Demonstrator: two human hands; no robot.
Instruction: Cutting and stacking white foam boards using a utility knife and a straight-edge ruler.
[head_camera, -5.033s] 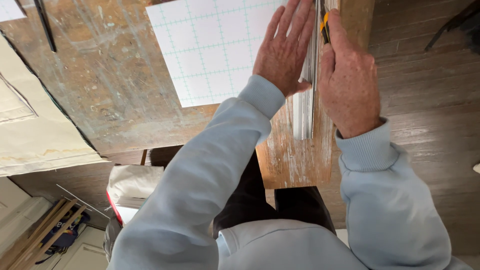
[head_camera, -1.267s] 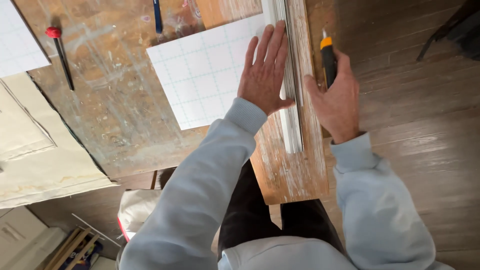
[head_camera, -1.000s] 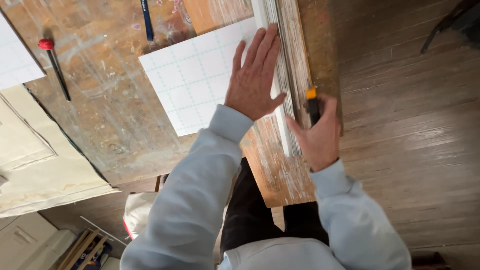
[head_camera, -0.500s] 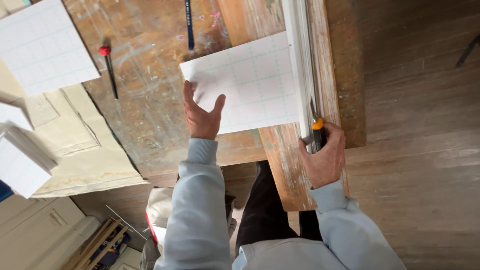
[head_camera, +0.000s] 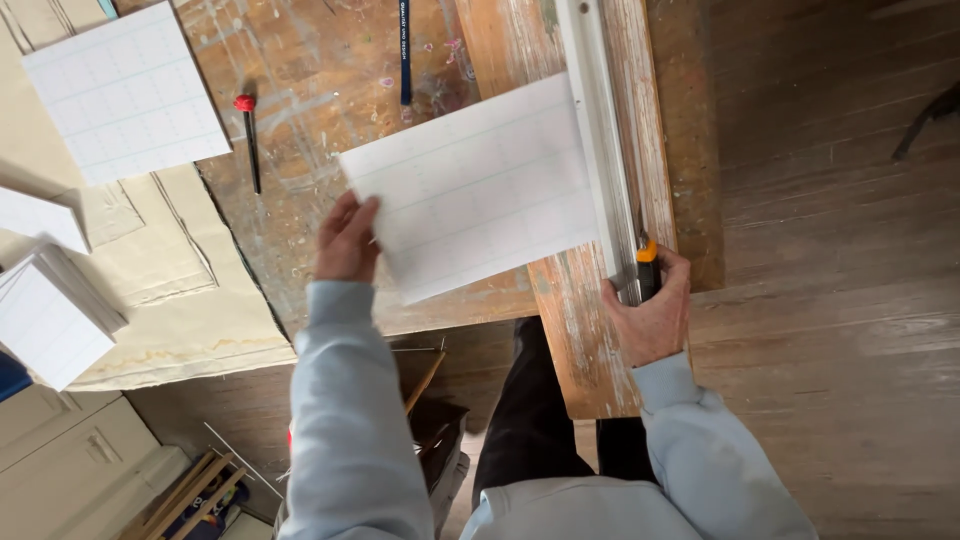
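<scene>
Gridded white sheet (head_camera: 475, 190) lies flat on worn wooden bench (head_camera: 330, 60), right edge tucked under metal straightedge (head_camera: 600, 140). Straightedge long axis runs away from person, slightly tilted. Right hand (head_camera: 650, 315) at near end of straightedge, fist wrapped round orange-and-black utility knife (head_camera: 646, 265) — blade end hidden against rail. Left hand (head_camera: 345, 240) at sheet's left edge, fingers pinching it, well apart from knife. Red-capped pen (head_camera: 248, 140) and second gridded sheet (head_camera: 125, 90) lie further left.

Knife (head_camera: 647, 268) mostly hidden in right hand (head_camera: 650, 320); ruler (head_camera: 600, 130) cut off above.
</scene>
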